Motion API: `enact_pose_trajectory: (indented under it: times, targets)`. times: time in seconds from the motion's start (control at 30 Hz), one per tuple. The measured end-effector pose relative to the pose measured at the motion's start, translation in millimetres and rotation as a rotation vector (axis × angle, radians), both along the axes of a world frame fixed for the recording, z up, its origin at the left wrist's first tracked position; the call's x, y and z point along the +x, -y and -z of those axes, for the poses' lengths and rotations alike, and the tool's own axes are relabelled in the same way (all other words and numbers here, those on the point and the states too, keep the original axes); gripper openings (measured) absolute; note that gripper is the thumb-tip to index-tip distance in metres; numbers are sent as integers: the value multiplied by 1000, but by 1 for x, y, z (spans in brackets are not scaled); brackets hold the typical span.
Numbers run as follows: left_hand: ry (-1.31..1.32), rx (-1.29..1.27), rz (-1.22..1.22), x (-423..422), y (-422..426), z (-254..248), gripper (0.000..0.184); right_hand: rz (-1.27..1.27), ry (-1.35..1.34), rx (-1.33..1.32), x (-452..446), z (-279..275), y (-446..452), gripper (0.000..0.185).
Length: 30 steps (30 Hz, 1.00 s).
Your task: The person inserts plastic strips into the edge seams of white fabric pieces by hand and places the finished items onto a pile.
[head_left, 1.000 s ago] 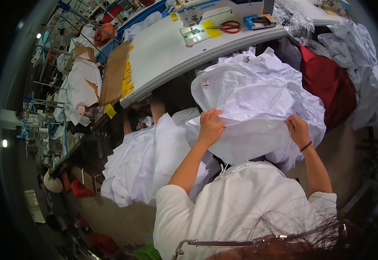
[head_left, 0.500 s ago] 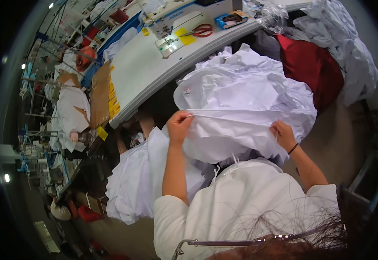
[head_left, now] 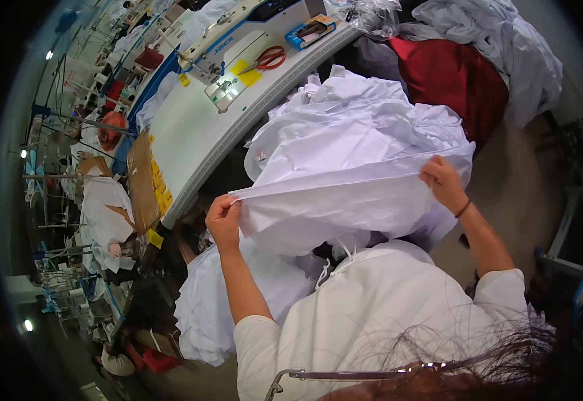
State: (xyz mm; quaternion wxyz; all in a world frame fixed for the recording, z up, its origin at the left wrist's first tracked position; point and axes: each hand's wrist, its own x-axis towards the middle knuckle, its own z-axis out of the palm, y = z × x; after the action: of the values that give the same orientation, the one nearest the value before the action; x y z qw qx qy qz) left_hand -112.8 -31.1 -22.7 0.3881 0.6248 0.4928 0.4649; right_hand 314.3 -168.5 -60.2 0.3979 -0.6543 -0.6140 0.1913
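A piece of white fabric (head_left: 331, 207) is stretched between my two hands, its folded straight edge running slightly upward to the right. My left hand (head_left: 224, 217) pinches the left end of that edge. At the right end, my right hand (head_left: 442, 180) grips the same edge, with a dark band on the wrist. Beneath and behind it lies a heap of white cloth (head_left: 358, 120) over my lap. Another white cloth bundle (head_left: 218, 301) hangs at my left.
A sewing machine (head_left: 238, 40) stands on the white table (head_left: 184, 134) ahead, with red-handled scissors (head_left: 269, 58) and a blue box (head_left: 310, 31). Dark red fabric (head_left: 448, 87) and more white cloth (head_left: 505, 60) are at the right. A cardboard piece (head_left: 142, 187) is at the table's left end.
My left hand has moved left and down, my right slightly up. The fabric edge now slants and is spread wider. The view has shifted, so the table and machine sit further left.
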Motion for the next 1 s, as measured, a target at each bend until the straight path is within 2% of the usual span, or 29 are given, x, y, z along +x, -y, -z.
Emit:
enact_pose_trajectory:
  times: [0.13,0.17,0.23,0.27,0.37,0.47,0.63,1.0]
  targets:
    - [-17,25,-9,-2,4,0,6,-42,-57,-14,-11,61,-32,11]
    - [-37,35,-14,-2,4,-1,6,-78,-86,61,-13,71,-40,9]
    - [-62,47,-21,-7,7,-3,7,-77,-92,-38,-11,69,-42,10]
    - [-43,44,-38,-15,8,-1,6,-75,-89,-135,-10,65,-43,12]
    - [3,68,-41,-42,7,-9,7,-137,-114,-87,-9,-21,-18,16]
    - [180,-14,-31,-60,-2,-8,5,-237,-35,-4,-25,-75,3,17]
    - [356,11,-38,-61,-20,7,7,-115,6,40,-38,-74,7,17]
    - [479,-44,15,-65,-20,11,9,-50,57,59,-53,-78,14,18]
